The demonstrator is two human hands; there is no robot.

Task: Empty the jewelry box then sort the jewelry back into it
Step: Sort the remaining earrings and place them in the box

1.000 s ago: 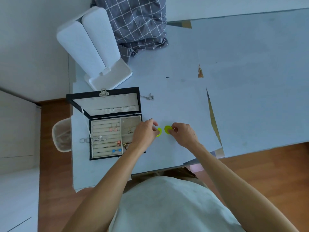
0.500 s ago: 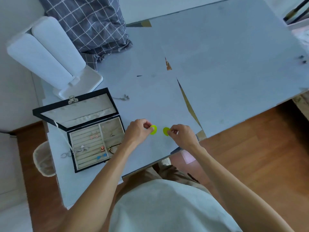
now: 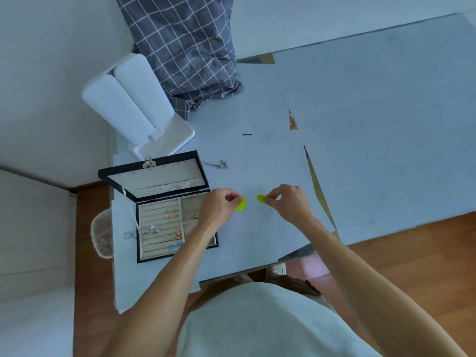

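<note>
Left hand (image 3: 219,206) pinching one green disc (image 3: 241,204), right hand (image 3: 288,202) the other (image 3: 262,198); box (image 3: 177,222) lower left, nearer left hand; probably earrings.

Both hands (image 3: 219,206) (image 3: 289,203) pinch green discs (image 3: 241,204) beside jewelry box (image 3: 164,220).

Glossy wooden floor (image 3: 412,243), checked cloth (image 3: 185,47), velvety-lined jewelry box (image 3: 164,217).

Home bedroom or living space: wooden floor (image 3: 412,243) beneath paper-covered table (image 3: 360,124), checked bedding (image 3: 185,47) behind table, white folding stand (image 3: 134,106) on it.
</note>
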